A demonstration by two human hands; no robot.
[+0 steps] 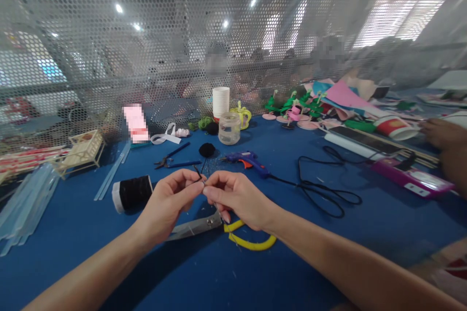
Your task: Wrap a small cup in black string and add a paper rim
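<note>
My left hand [168, 201] and my right hand [239, 199] meet above the blue table [109, 262], fingertips pinched together. Between them I hold a thin black wire stem [199, 173] that rises toward a black pompom [206, 149]. Both hands are closed in a pinch on this stem. Yellow-handled scissors [219, 231] lie on the table just beneath my hands. A spool of black thread [132, 193] lies to the left of my left hand.
A blue glue gun [248, 160] with a black cord [321, 189] lies ahead right. Pliers [175, 157], a clear jar [229, 128], stacked white cups [221, 102], glue sticks [25, 206] and a small wooden model [82, 150] are around. Another person's hand [443, 138] works at far right, behind a perforated screen [182, 48].
</note>
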